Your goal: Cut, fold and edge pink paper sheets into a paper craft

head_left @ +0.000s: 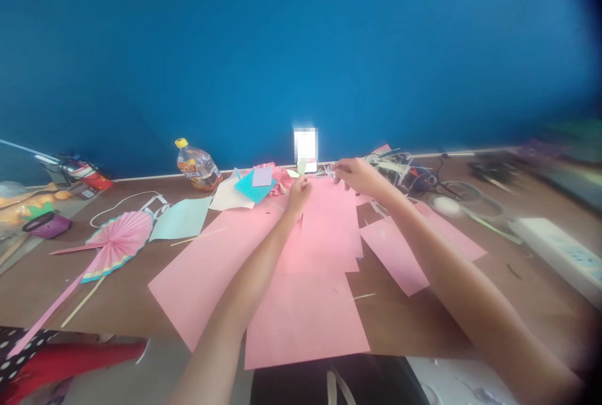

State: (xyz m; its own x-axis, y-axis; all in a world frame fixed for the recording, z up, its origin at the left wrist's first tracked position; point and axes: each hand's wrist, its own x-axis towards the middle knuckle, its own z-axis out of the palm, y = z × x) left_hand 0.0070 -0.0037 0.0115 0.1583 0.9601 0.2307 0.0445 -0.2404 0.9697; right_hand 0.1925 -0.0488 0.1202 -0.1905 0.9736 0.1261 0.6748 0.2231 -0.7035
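A pink paper sheet [330, 226] lies in front of me on other pink sheets, its far edge between my hands. My left hand [298, 197] is closed, pinching the sheet near its far left corner. At the far right part of that edge, the bent fingers of my right hand [356, 174] grip the paper. A small pale green piece [301, 165] shows just beyond my left fingertips; I cannot tell whether they touch it. Under and around the sheet are a large pink sheet [202, 276] and a nearer pink sheet [305, 323].
A pink pleated paper fan [123, 241] lies left, beside a pale blue sheet [181, 218]. A yellow-capped bottle [197, 167] stands near the blue wall [301, 47]. Paper scraps [395, 167] pile up at back right. A white power strip [559, 254] sits far right.
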